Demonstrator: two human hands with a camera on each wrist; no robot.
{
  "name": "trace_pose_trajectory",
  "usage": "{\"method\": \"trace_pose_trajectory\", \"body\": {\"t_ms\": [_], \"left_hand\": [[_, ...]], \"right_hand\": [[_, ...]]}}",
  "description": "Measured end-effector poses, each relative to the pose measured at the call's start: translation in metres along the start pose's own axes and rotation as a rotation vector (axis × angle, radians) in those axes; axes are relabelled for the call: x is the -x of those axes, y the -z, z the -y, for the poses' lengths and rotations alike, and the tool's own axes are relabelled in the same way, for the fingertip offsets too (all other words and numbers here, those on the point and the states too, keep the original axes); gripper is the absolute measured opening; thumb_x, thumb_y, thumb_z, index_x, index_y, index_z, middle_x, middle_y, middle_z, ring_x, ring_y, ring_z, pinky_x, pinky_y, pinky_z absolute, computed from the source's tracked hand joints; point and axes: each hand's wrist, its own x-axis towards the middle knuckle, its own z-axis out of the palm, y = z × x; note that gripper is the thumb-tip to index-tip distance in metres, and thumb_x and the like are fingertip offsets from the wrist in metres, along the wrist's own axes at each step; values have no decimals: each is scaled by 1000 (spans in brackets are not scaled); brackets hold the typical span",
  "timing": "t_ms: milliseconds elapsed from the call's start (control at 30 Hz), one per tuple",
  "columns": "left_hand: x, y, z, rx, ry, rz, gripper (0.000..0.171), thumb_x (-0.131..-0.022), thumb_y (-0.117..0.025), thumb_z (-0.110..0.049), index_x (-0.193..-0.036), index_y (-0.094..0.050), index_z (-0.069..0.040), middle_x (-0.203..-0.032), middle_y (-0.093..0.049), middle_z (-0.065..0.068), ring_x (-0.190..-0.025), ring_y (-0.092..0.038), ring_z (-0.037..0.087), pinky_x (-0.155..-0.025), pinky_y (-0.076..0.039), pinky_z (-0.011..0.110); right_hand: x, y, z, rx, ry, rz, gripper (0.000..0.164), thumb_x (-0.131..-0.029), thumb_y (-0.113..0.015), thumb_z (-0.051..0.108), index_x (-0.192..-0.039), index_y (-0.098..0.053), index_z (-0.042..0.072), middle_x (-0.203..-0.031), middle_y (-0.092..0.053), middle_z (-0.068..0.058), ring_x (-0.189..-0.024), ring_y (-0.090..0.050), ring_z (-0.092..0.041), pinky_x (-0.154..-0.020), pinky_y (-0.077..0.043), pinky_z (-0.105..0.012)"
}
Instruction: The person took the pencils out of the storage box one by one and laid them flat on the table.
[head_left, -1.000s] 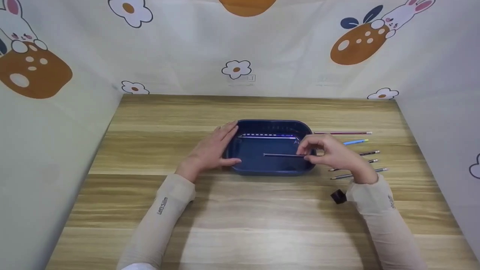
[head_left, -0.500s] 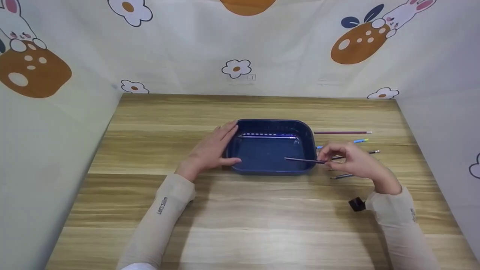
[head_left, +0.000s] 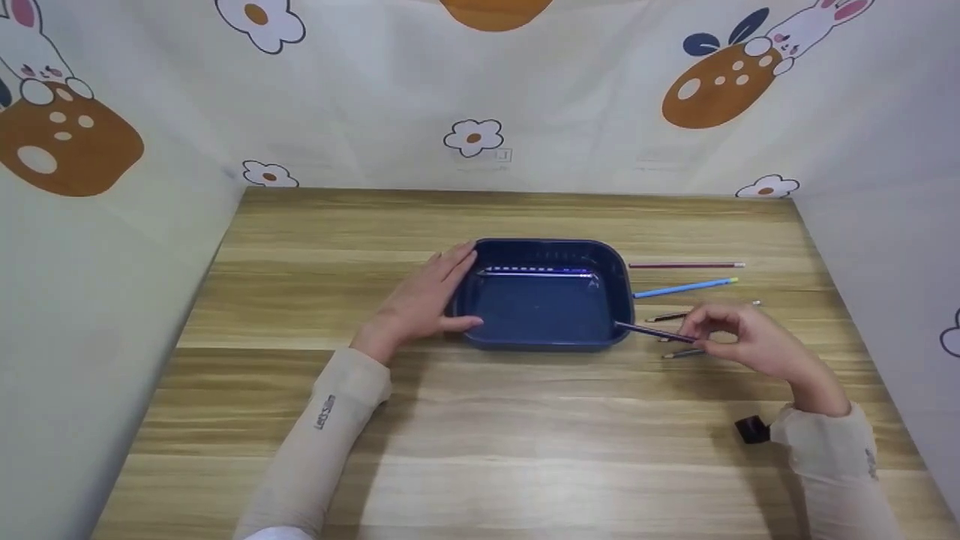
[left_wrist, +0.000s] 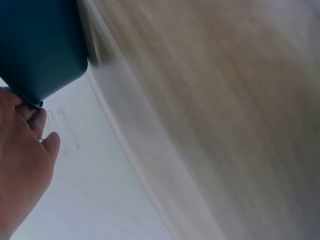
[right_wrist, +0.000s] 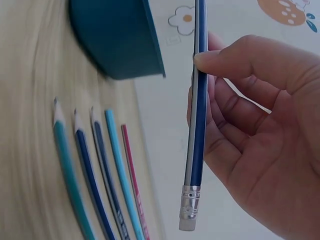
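Note:
My right hand (head_left: 739,337) pinches a pencil between thumb and fingers, to the right of a dark blue box. In the right wrist view this pencil (right_wrist: 197,125) shows blue and silver stripes and a white eraser in a metal ferrule. Its far end overlaps the box's right rim in the head view. My left hand (head_left: 420,300) rests at the left end of the box (head_left: 536,346), thumb over the near side and fingers along the far corner. In the left wrist view the fingertips (left_wrist: 37,120) are at the box rim. Two pencils (head_left: 536,274) lie inside along the far wall.
Right of the box several pencils lie side by side on the wood-grain table (head_left: 480,420), among them a dark red one (head_left: 686,265) and a light blue one (head_left: 686,288). A black cube-like piece (head_left: 752,430) sits by the right cuff. Printed cloth walls enclose the table.
My right hand has moved right and toward me, carrying the pencil from over the box out past its right rim. The left hand and box stay put.

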Motion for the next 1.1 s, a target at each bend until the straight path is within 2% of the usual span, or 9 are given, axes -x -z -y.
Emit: {"method": "trace_pose_trajectory", "body": {"t_ms": [200,367,567,833,1000,1100], "left_hand": [[0,0,1,-2,-25,-13,104,-87,-64,-64,-161,-15,-9,-170,-9,5,-157,-12,22,-130,-12,40],[0,0,1,-4,-30,-8,104,-88,-61,-66,-161,-14,-8,-170,-8,5,-157,-11,21,-131,-10,39],[0,-1,2,-10,-28,-7,104,-87,-62,-66,-161,-14,-8,-170,-8,5,-157,-11,21,-131,-10,39],[-1,-1,2,-12,-26,-6,105,-87,-61,-67,-161,-14,-9,-170,-8,5,-157,-11,21,-131,-10,39],[0,-1,2,-3,-23,-5,105,-87,-63,-65,-161,-14,-9,-170,-8,5,-157,-10,21,-131,-9,39],[0,0,1,-11,-17,0,104,-87,-61,-66,-161,-13,-9,-170,-8,4,-157,-11,21,-131,-10,38]], "right_hand": [[25,7,-10,2,-25,-34,27,-79,-61,-24,-97,-67,-6,-95,-70,3,-87,-64,-1,-79,-53,-10],[45,12,-19,72,-49,-54,28,-76,-61,-26,-95,-67,-7,-93,-70,8,-85,-63,2,-77,-51,-8],[59,16,-26,134,-121,-19,27,-77,-63,-21,-93,-69,-1,-88,-70,3,-80,-62,1,-71,-52,-9],[68,19,-37,192,-221,54,22,-78,-66,-16,-92,-70,1,-87,-69,0,-81,-59,5,-69,-51,-11],[66,21,-40,222,-280,120,18,-80,-67,-12,-92,-70,2,-87,-69,-4,-79,-56,6,-67,-50,-12],[64,20,-40,275,-300,125,19,-80,-68,-11,-90,-71,5,-87,-70,-4,-78,-55,7,-66,-50,-12]]}}
